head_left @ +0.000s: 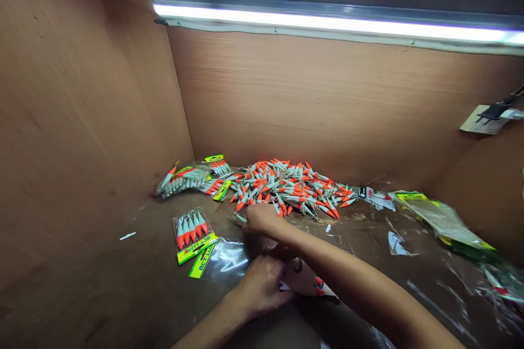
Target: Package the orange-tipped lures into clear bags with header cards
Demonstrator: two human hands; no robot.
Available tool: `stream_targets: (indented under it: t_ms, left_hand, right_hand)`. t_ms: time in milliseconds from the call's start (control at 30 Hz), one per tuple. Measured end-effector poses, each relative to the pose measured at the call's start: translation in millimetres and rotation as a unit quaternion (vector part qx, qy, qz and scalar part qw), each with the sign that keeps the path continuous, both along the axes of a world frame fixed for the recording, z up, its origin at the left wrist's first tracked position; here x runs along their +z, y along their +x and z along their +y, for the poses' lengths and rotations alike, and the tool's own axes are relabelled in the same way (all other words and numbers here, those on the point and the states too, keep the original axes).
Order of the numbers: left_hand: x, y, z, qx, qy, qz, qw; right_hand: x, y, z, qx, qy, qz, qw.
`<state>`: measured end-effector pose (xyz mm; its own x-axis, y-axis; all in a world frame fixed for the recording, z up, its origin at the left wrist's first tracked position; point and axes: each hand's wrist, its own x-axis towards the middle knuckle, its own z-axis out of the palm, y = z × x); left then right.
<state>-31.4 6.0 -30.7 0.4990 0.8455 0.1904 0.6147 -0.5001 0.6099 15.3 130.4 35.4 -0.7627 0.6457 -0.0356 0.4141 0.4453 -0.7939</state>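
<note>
My right hand (262, 219) reaches to the near edge of a heap of orange and white fishing lures (290, 191). Its fingers are curled, and the pale end of one lure (240, 217) sticks out beside them. Closer to me, my left hand (264, 281) is closed, its fingers partly hidden; what it grips does not show. Left of it lies a flat clear pouch (227, 259) with a yellow-green header. A filled lure packet (194, 232) marked "BCT LURE" overlaps that header. Some orange bits (319, 283) show under my right forearm.
More packed lures (190, 177) are piled by the left wall. Clear bags with green headers (446, 221) and loose plastic film (397, 242) lie at right. Wooden panels enclose the bench (102, 283); a lit tube lamp (327, 20) crosses above. A socket (481, 120) is at right.
</note>
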Motion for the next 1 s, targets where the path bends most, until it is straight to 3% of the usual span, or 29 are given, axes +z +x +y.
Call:
stream_targets:
  t_ms: [167,233,300,400,533,667,833,900,1000]
  left_hand:
    - [6.7,-0.9,0.6,-0.010,0.005,0.010,1.000]
    - [7.4,-0.6,1.2,-0.018,-0.007,-0.003,1.000]
    - [5.3,-0.1,1.9,-0.025,-0.015,-0.021,0.999]
    - [-0.7,0.7,3.7,-0.022,-0.017,-0.034,0.999]
    - [-4.2,3.0,7.0,-0.017,-0.015,-0.039,0.999]
    - [-2.6,5.9,8.2,-0.012,-0.010,-0.038,0.999]
    - [-0.3,11.6,5.8,-0.017,0.001,-0.036,0.999]
    - [0.1,14.3,4.6,-0.024,0.006,-0.031,0.999]
    - [-2.3,16.9,2.9,-0.019,0.010,-0.026,0.999]
  right_hand:
    - [24.7,78.2,7.9,0.050,-0.108,-0.049,0.992]
    - [28.8,120.0,3.2,0.030,-0.164,0.023,0.986]
    - [28.1,162.0,-6.5,-0.035,-0.184,0.108,0.976]
    - [20.8,217.8,-29.2,-0.153,-0.100,0.131,0.974]
    - [9.6,266.0,-67.8,-0.237,0.101,-0.017,0.966]
    - [2.5,278.3,-97.3,-0.233,0.236,-0.154,0.931]
    - [-8.7,250.2,-102.5,-0.204,0.299,-0.229,0.904]
    - [-15.9,234.5,-97.6,-0.178,0.310,-0.233,0.904]
    - [-24.8,221.7,-90.7,-0.165,0.274,-0.185,0.929]
